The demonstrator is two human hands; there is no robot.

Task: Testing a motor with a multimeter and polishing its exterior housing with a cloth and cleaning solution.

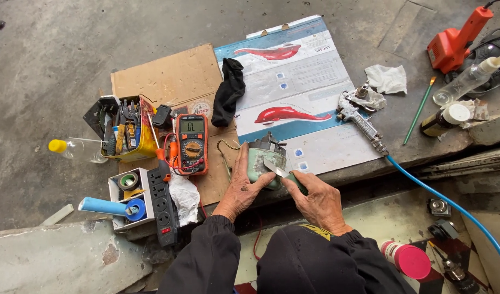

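On the cardboard (168,76), the left hand (241,188) grips a green motor (263,160). The right hand (318,201) clenches a knife (280,171), its blade touching the motor.

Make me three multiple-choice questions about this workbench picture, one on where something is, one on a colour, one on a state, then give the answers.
1. Where does the black glove lie?
A. on the printed flattened box
B. in the yellow tool tin
C. on the power strip

2. What colour is the air hose on the spray gun?
A. red
B. blue
C. green

3. What is the multimeter doing?
A. screen dark
B. lying face down
C. switched on, showing a reading

Answers: 1 A, the glove rests across the box's left edge. 2 B, a blue hose leaves the gun's handle. 3 C, its display is lit with characters.
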